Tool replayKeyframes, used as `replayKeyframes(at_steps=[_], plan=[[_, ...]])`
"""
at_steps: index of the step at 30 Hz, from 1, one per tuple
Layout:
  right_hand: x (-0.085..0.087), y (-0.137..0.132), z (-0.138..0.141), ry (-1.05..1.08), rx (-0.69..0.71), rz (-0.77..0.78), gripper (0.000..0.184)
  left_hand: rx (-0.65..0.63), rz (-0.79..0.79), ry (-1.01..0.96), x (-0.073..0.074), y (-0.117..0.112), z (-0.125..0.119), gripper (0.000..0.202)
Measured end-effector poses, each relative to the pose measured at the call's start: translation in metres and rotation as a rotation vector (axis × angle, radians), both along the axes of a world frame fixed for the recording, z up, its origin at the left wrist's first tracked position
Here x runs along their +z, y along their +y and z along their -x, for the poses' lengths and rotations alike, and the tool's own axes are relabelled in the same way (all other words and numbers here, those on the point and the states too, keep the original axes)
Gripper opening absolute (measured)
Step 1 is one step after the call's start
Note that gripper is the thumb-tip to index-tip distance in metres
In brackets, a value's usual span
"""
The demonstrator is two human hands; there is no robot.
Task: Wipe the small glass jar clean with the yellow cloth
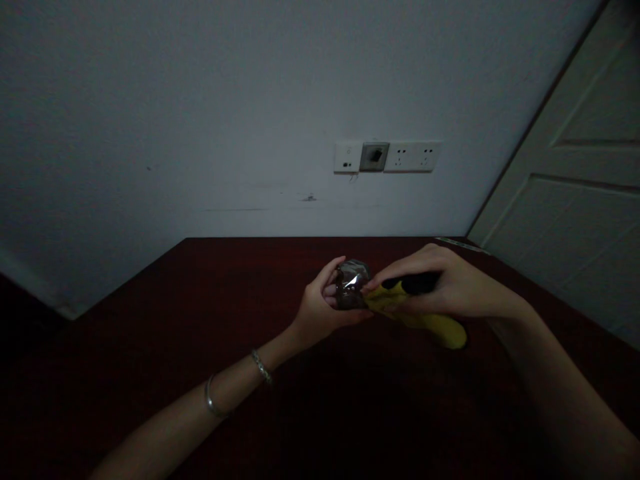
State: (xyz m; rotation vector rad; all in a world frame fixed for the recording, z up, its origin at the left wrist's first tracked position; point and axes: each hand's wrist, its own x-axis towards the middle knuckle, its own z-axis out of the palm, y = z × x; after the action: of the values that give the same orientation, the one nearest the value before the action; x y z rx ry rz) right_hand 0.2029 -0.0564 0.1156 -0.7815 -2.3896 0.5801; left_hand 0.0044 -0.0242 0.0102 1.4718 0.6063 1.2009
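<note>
Left hand (320, 308)'s wrapped around a glass (353, 283) mid-frame, right hand (457, 287)'s gripping a yellow-and-black cloth (400, 301) up against it. Looks mid-job to me, but honestly can't tell how much is done or left.

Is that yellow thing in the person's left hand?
No, the right hand holds the yellow thing, while the left hand holds a shiny see-through object.
</note>
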Motion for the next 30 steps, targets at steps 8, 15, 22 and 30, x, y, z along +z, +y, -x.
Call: replayKeyframes(at_steps=[8,15,22,30], plan=[[-0.006,-0.006,0.01,0.111,-0.259,-0.172,0.027,0.063,0.009,0.002,-0.002,0.004,0.001,0.098],[-0.014,0.003,0.012,-0.007,-0.251,-0.388,0.032,0.073,-0.15,0.104,-0.003,0.003,0.001,0.098],[-0.012,0.002,0.012,-0.069,-0.163,-0.361,0.032,0.07,-0.192,0.089,-0.008,0.006,0.0,0.099],[-0.011,-0.002,0.019,-0.082,-0.01,-0.174,0.03,0.091,-0.218,0.118,-0.015,0.011,0.001,0.096]])
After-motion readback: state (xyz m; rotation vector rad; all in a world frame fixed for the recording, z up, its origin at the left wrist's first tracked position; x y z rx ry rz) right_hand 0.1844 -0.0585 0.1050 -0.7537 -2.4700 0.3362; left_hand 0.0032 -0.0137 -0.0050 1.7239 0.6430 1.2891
